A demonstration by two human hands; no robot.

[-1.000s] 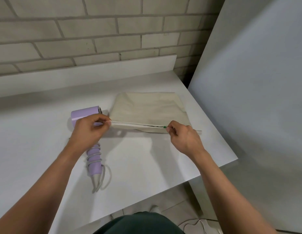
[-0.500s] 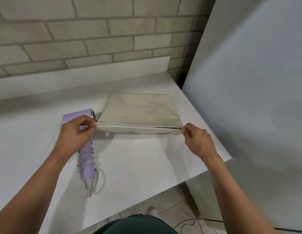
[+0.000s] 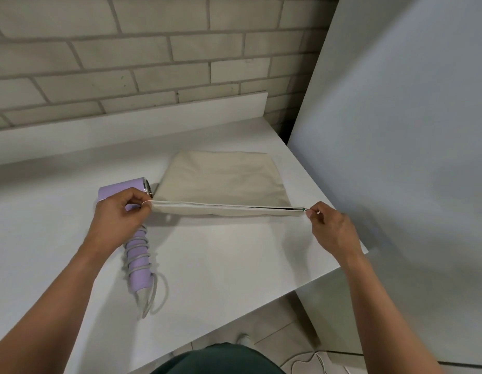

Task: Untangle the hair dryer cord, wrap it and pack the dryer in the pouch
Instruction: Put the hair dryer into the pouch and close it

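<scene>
The pouch [image 3: 223, 179] lies mid-frame, its zipper edge running left-right between the hands. The dryer [image 3: 136, 255], cord wrapped, lies lower left, under the left hand [image 3: 118, 214], which pinches the pouch's corner; the right hand [image 3: 330, 225] pinches the zipper pull [image 3: 304, 209].

A single wide-angle view from a camera worn on the person's head looks forward and steeply down onto a white table [image 3: 234, 265], close enough that both forearms enter from the bottom edge. The left hand [image 3: 118, 214] sits left of centre and the right hand [image 3: 331, 228] right of centre, at about the same height in the frame. Beyond the fingertips, a brick wall [image 3: 153, 49] fills the top. Right of the right fingers stands a white panel [image 3: 410, 130]. No second view exists.
</scene>
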